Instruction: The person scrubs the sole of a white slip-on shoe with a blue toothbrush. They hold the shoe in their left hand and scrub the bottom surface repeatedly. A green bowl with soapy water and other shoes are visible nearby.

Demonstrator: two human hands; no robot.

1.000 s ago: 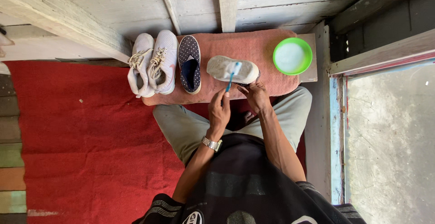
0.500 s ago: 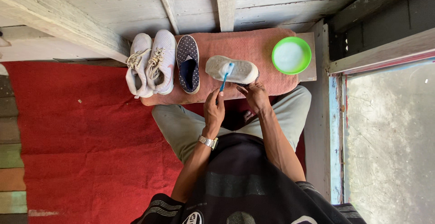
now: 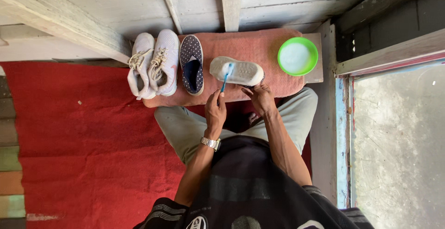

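Note:
My left hand (image 3: 215, 112), with a metal watch on its wrist, grips a blue toothbrush (image 3: 225, 79) whose head rests on the white sole of an overturned shoe (image 3: 237, 71). My right hand (image 3: 261, 97) holds that shoe by its near edge. The shoe lies on a pink towel (image 3: 259, 46) spread over a low bench in front of my knees. A dark blue dotted slip-on shoe (image 3: 192, 64) stands just left of it on the towel.
A pair of white lace-up sneakers (image 3: 154, 63) sits at the towel's left end. A green bowl of whitish liquid (image 3: 297, 55) stands at the right end. A red carpet (image 3: 79, 136) covers the floor to the left, with a wooden wall behind and a concrete floor to the right.
The toothbrush head has slid a little to the left across the white sole. My right hand stays on the shoe.

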